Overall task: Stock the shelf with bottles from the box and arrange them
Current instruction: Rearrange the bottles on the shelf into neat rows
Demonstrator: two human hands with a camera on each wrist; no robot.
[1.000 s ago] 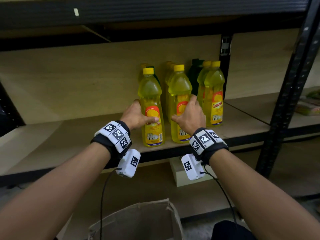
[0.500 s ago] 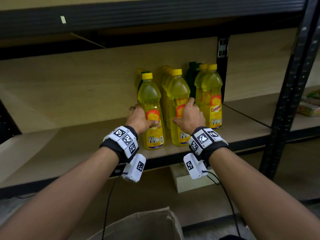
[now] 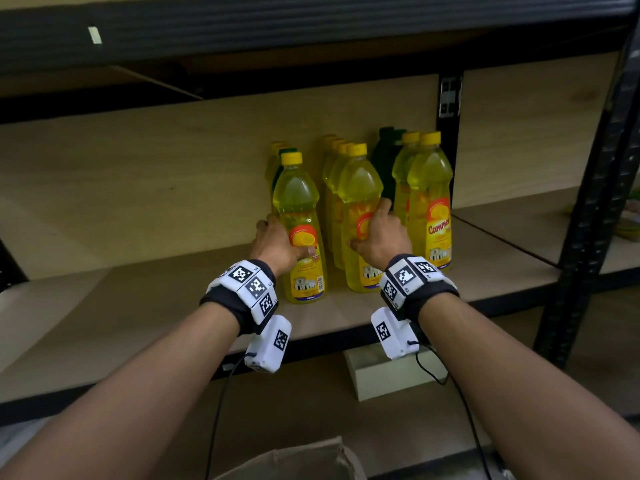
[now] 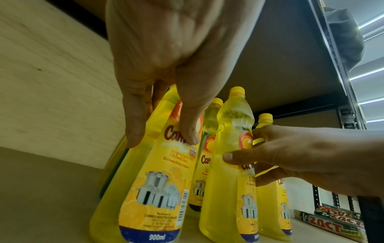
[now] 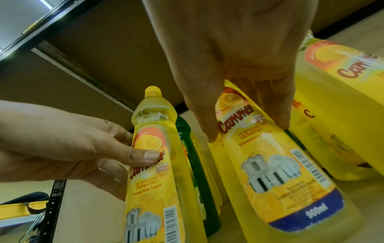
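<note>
Two yellow-capped bottles of yellow dishwashing liquid stand upright on the wooden shelf [image 3: 138, 306]. My left hand [image 3: 285, 237] grips the left bottle [image 3: 298, 202] round its waist, thumb on the label, as the left wrist view shows for the left hand [image 4: 161, 139] and its bottle [image 4: 153, 189]. My right hand [image 3: 369, 225] grips the front bottle of the middle row [image 3: 360, 188]; the right wrist view shows that right hand [image 5: 246, 129] on its bottle [image 5: 270, 164]. A third row of yellow bottles [image 3: 429, 202] stands at the right. Green bottles [image 3: 384, 157] stand behind.
A black upright post [image 3: 588, 237] bounds the shelf bay at the right, and a dark beam [image 3: 311, 29] runs overhead. The shelf left of the bottles is bare board. The box's open top [image 3: 294, 459] lies below me. A pale block [image 3: 388, 375] sits under the shelf.
Both hands have slid their bottles back from the shelf's front edge, toward the rows behind. The grips are unchanged.
</note>
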